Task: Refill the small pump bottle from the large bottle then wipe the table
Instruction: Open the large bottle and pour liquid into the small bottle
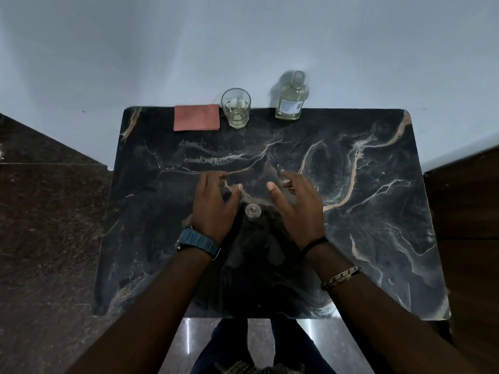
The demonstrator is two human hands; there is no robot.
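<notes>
The small clear bottle [253,211] stands upright at the middle of the black marble table [364,211]; I look down into its uncapped neck. My left hand [216,203] hovers just left of it and my right hand [295,203] just right, both with fingers spread and thumbs pointing inward, neither gripping it. A faint blurred pale streak lies under my right fingers; I cannot make out what it is. The large clear bottle [291,97], uncapped and holding a little yellowish liquid, stands at the table's back edge.
A drinking glass [236,109] with a little liquid stands left of the large bottle. A folded pink cloth [196,117] lies flat at the back left. A pale wall rises behind the table, with dark floor to the left and a wooden surface [464,211] on the right.
</notes>
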